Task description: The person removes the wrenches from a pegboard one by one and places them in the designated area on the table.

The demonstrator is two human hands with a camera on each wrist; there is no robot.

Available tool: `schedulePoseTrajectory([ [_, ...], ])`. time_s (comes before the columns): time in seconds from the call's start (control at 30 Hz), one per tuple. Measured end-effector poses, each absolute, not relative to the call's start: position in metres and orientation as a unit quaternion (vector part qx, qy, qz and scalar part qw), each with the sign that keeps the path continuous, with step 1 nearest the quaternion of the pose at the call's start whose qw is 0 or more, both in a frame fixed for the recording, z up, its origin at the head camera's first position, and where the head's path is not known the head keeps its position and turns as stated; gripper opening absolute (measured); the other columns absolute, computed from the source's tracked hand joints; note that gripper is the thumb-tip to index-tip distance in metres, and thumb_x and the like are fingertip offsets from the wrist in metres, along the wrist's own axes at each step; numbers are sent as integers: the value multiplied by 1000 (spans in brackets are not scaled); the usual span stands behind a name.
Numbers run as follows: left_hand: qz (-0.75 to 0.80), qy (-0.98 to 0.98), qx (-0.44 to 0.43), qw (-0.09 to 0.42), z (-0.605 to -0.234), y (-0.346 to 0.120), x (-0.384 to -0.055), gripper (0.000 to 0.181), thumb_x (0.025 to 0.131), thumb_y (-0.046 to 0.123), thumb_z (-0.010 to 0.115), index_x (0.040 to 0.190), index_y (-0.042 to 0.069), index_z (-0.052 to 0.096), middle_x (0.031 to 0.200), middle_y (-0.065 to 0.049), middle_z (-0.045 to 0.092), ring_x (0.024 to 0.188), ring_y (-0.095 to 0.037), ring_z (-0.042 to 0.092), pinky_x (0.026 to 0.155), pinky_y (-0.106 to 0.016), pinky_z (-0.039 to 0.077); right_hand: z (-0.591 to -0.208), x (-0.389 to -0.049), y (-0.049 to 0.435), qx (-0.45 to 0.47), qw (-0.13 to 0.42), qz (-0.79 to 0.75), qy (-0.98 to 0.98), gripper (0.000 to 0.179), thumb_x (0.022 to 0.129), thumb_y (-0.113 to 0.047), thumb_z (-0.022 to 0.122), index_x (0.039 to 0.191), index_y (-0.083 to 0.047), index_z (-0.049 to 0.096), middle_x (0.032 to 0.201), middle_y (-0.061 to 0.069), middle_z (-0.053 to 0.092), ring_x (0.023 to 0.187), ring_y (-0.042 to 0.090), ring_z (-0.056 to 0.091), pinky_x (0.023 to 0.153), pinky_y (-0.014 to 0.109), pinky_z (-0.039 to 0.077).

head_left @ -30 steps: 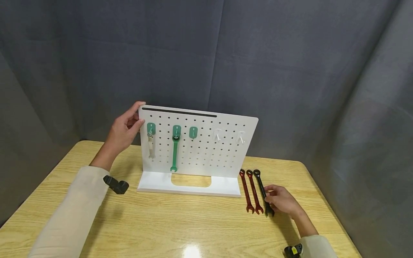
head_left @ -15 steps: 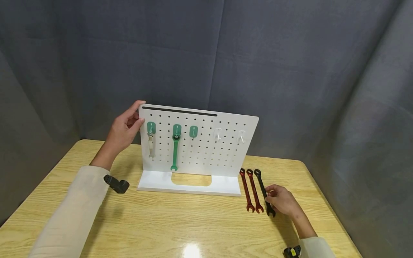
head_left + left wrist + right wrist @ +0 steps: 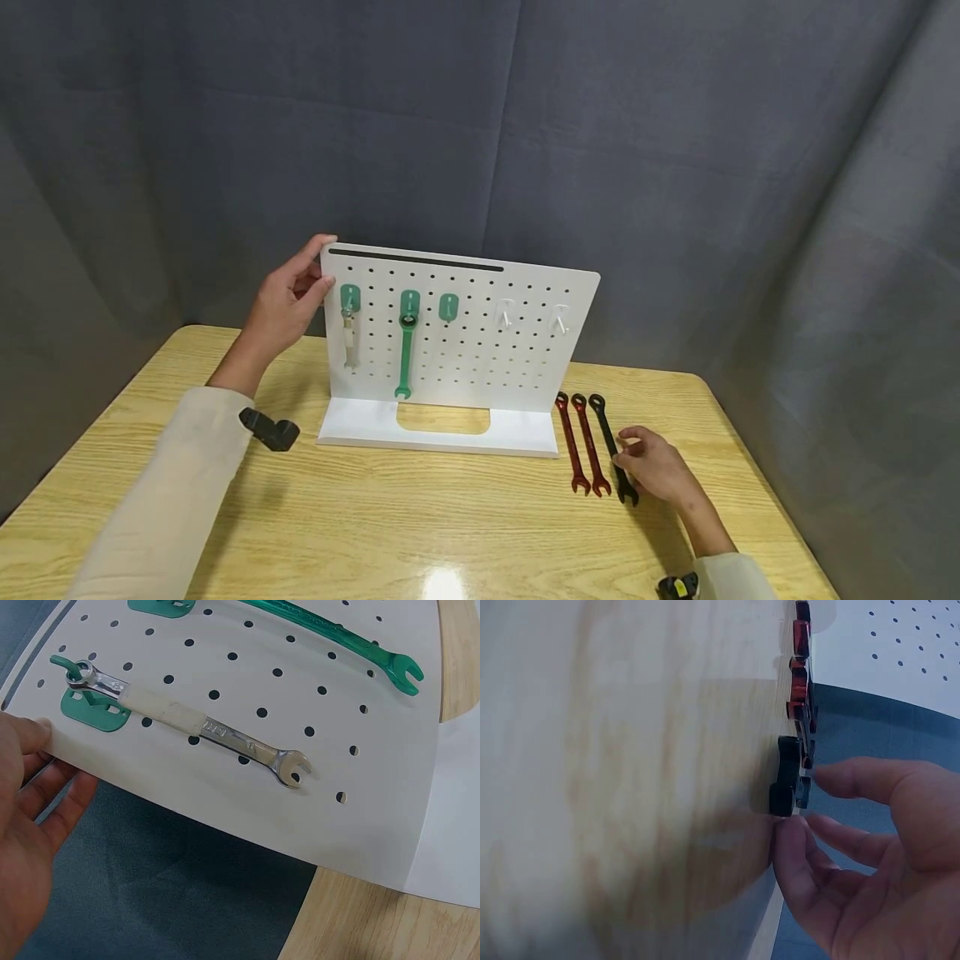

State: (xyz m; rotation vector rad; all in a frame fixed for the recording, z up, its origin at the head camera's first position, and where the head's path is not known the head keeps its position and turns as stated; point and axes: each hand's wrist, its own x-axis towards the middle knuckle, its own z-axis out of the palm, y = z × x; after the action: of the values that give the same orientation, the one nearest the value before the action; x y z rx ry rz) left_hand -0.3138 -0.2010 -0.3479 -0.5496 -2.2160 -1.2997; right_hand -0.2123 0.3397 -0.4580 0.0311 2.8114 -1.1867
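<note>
My left hand (image 3: pixel 283 304) pinches the upper left corner of a white pegboard (image 3: pixel 465 358), thumb in front and fingers behind. A silver combination wrench (image 3: pixel 225 735) with pale wrapping on its handle hangs from a green hook (image 3: pixel 94 711). Beside it a green combination wrench (image 3: pixel 406 358) hangs from another green hook (image 3: pixel 410 302). My right hand (image 3: pixel 660 468) is low over the table at a black combination wrench (image 3: pixel 609 429), thumb overlapping its shaft and fingers spread apart. In the right wrist view, a gap shows between thumb and fingers, near the black wrench's end.
Two red combination wrenches (image 3: pixel 572 450) lie side by side between the pegboard and the black one. A third green hook (image 3: pixel 448 307) and two white hooks (image 3: pixel 505 314) bear nothing. The wooden table (image 3: pixel 360 517) ends at a grey curtain (image 3: pixel 637 167).
My right hand has loosened around the black wrench, its index finger drawing slightly right off the shaft. The wrench's open end has shifted slightly and lies on the table. My left hand stays put.
</note>
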Motion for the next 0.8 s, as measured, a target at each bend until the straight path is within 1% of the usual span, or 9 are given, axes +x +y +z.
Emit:
schedulePoseTrajectory([
  [0.07,-477,-816,-203,255,-348,-201,-314,58,104,3,60,157,22,45,106,-16,61,87,-25,57,74,-19,43,-458,-212,339,9,38,-385,922,44,100,-8,64,139,8,51,106,18,66,57,21,55,49,32,44],
  [0.17,-478,-814,-205,257,-348,-201,-314,58,104,3,61,157,22,46,105,-16,61,87,-24,57,75,-19,43,-456,-211,336,7,27,-376,926,44,101,-9,63,140,7,50,110,23,65,61,23,59,51,34,46],
  [0.27,-479,-814,-205,258,-348,-201,-314,58,104,3,61,156,22,46,105,-15,61,87,-24,57,75,-19,43,-453,-210,331,-7,10,-352,936,45,102,-12,62,140,8,50,113,25,65,77,29,67,57,36,49],
  [0.37,-480,-813,-206,258,-349,-201,-313,58,104,2,60,157,21,46,105,-16,61,87,-25,57,75,-20,42,-451,-209,326,-15,-4,-341,940,45,102,-13,63,141,6,52,117,26,65,89,32,68,59,36,49],
  [0.4,-480,-813,-206,257,-349,-202,-313,58,104,2,60,157,21,45,106,-16,61,87,-25,57,75,-20,42,-449,-209,324,-18,-7,-343,939,45,102,-14,63,141,5,52,118,26,65,89,31,68,59,36,49],
  [0.57,-482,-811,-209,256,-349,-202,-313,59,103,1,61,157,20,45,106,-17,62,87,-26,57,75,-19,42,-441,-207,311,-30,-13,-376,926,41,103,-10,62,141,3,54,118,24,64,72,26,64,55,34,46],
  [0.63,-481,-812,-209,257,-349,-202,-313,58,103,1,61,157,20,46,106,-17,62,87,-25,57,75,-19,42,-439,-207,305,-42,-18,-381,924,39,103,-9,62,140,3,55,117,23,64,73,25,64,55,34,46],
  [0.73,-476,-815,-205,258,-349,-202,-314,58,104,2,61,156,20,46,105,-16,62,85,-25,56,74,-20,42,-437,-208,296,-62,-31,-376,924,38,102,-9,64,138,2,57,112,19,65,79,24,64,58,34,46],
  [0.8,-474,-817,-203,258,-349,-202,-315,57,104,4,61,156,22,46,104,-15,61,84,-24,56,74,-22,42,-436,-210,289,-73,-38,-375,923,36,102,-8,64,137,2,59,111,17,65,80,23,63,58,33,46],
])
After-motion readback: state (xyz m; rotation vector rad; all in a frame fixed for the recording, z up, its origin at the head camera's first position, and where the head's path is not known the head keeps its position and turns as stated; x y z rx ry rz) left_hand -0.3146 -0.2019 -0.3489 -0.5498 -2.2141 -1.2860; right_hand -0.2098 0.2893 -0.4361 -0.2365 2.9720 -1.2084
